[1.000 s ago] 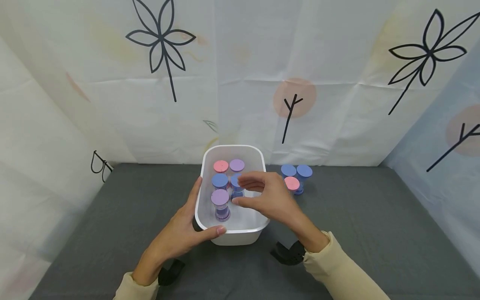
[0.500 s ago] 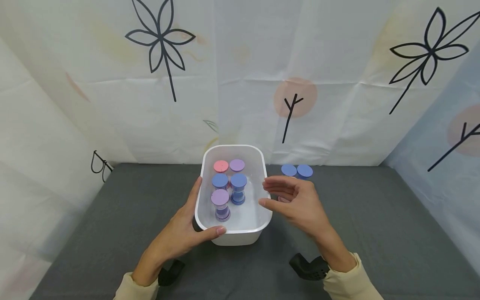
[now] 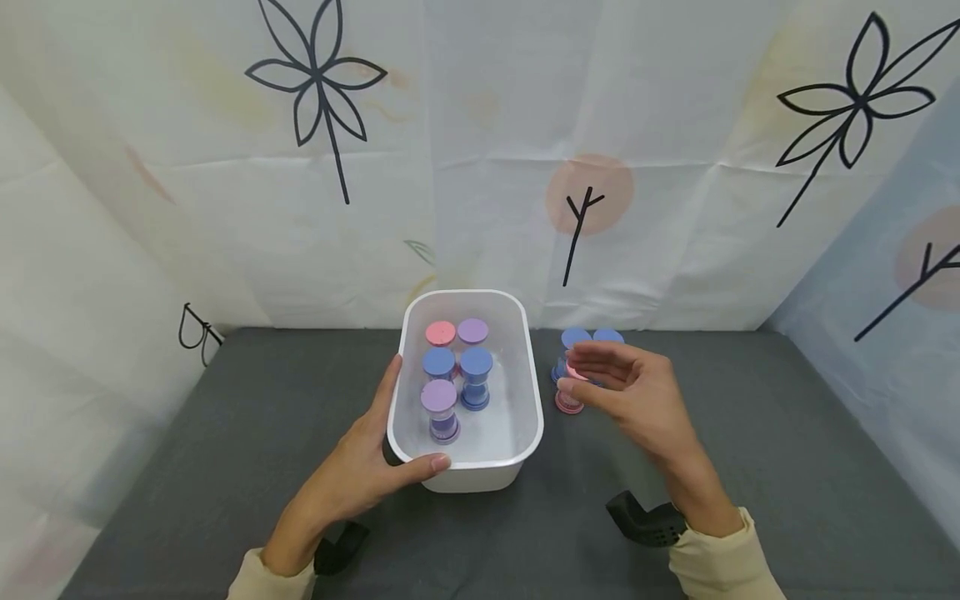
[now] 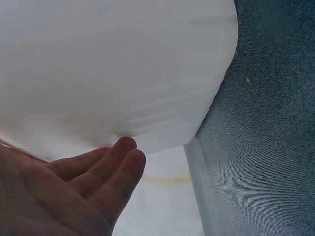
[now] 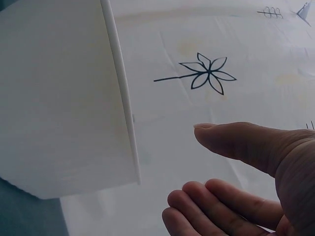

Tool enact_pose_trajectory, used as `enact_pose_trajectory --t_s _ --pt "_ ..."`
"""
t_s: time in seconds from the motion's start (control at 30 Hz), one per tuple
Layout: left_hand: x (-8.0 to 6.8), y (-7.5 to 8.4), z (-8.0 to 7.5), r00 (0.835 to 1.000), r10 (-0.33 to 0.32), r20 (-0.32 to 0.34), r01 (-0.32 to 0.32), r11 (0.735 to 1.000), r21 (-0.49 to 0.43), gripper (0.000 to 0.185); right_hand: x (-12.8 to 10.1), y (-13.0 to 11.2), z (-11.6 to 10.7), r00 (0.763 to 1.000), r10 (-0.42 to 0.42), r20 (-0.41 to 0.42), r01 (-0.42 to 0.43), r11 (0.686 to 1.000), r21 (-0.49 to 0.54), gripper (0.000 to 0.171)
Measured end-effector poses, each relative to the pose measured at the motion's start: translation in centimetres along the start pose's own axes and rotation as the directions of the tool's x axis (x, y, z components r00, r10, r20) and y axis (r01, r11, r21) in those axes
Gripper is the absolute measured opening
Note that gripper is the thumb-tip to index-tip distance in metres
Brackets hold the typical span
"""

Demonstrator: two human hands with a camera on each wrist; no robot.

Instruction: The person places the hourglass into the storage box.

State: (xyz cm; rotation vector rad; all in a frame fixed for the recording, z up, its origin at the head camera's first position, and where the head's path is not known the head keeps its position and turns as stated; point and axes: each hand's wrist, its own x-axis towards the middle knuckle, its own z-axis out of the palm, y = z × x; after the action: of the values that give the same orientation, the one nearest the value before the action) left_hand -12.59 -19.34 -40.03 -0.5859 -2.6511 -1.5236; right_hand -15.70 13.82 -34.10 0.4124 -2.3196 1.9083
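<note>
Our left hand [image 3: 360, 475] grips the tub [image 3: 467, 467]; right hand [image 3: 637, 400], fingers loosely spread, reaches the pink jar [image 3: 570, 402], holding nothing.

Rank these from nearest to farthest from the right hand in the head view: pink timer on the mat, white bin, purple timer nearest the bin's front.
1. pink timer, on the mat right under the right hand fingertips.
2. white bin, just left of it.
3. purple timer, inside the bin's front left, by the left hand.

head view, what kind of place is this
Probably a makeshift recording booth, not a lived-in room: flower-printed sheets hang as walls around a grey cloth-covered table holding only a white tub and small sand timers.
</note>
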Motion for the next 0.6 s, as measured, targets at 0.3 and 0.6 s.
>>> enact_pose_trajectory --t_s 0.3,0.6 --pt "0.0 0.0 0.0 1.0 0.018 0.002 -0.018 1.0 -0.001 0.121 0.5 1.0 -2.2 0.996 0.059 -0.071 -0.057 0.998 0.031 0.049" --pt "0.0 -0.1 -0.1 1.0 0.015 -0.002 -0.015 1.0 0.006 0.12 1.1 2.8 -3.6 0.995 0.053 -0.087 -0.057 0.997 -0.044 0.049"
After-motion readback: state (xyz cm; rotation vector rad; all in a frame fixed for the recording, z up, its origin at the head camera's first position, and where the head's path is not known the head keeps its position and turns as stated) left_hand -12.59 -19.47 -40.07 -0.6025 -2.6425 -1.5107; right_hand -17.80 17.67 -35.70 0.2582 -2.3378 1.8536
